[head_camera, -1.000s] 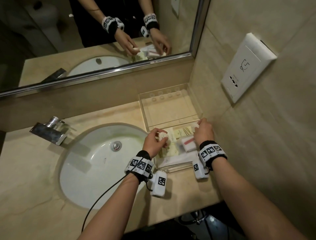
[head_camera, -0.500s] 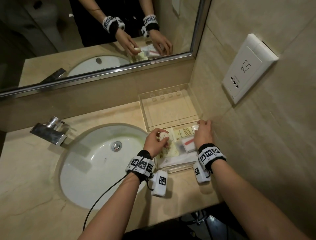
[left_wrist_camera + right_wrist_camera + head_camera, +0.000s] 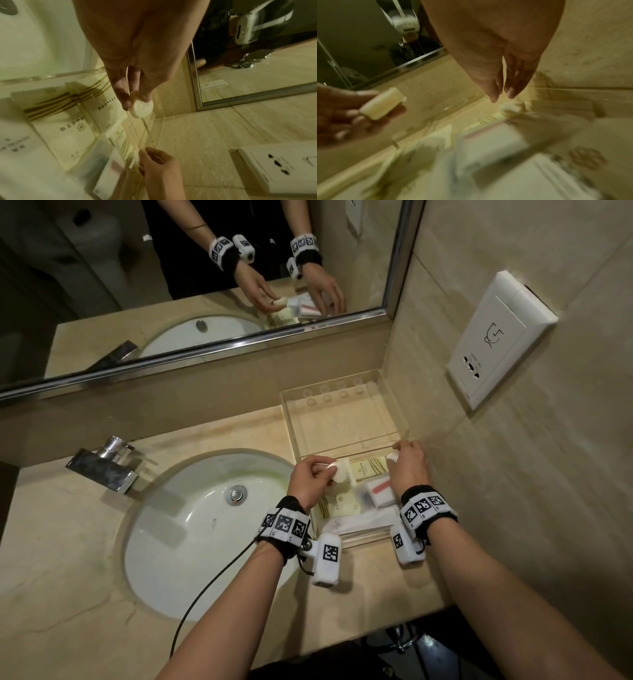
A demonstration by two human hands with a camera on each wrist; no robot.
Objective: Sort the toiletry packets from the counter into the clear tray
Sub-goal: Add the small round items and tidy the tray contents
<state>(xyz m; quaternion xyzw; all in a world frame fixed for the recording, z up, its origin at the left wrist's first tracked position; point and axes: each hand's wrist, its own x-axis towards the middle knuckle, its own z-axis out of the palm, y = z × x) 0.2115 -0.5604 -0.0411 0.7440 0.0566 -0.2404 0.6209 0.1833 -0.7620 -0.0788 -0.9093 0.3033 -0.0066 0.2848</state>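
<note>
A clear tray (image 3: 291, 426) stands on the counter against the right wall. Its back compartment holds nothing. The front one holds several packets: a cream packet (image 3: 340, 505), a red-striped packet (image 3: 378, 489) and a long white packet (image 3: 356, 523). My left hand (image 3: 327, 472) pinches a round white soap (image 3: 141, 109) over the front compartment's left end. My right hand (image 3: 399, 451) is at the divider on the right. Its fingers (image 3: 510, 93) are fairly straight, with their tips at a small crumpled white packet (image 3: 513, 106).
A white sink basin (image 3: 205, 525) with a chrome faucet (image 3: 102, 463) lies left of the tray. The mirror (image 3: 205, 285) runs along the back. A white wall socket (image 3: 496, 337) is on the right wall, which stands close beside the tray.
Both hands stay in nearly the same places. The right hand's fingers have shifted slightly at the small white packet, and the left hand still holds the soap.
</note>
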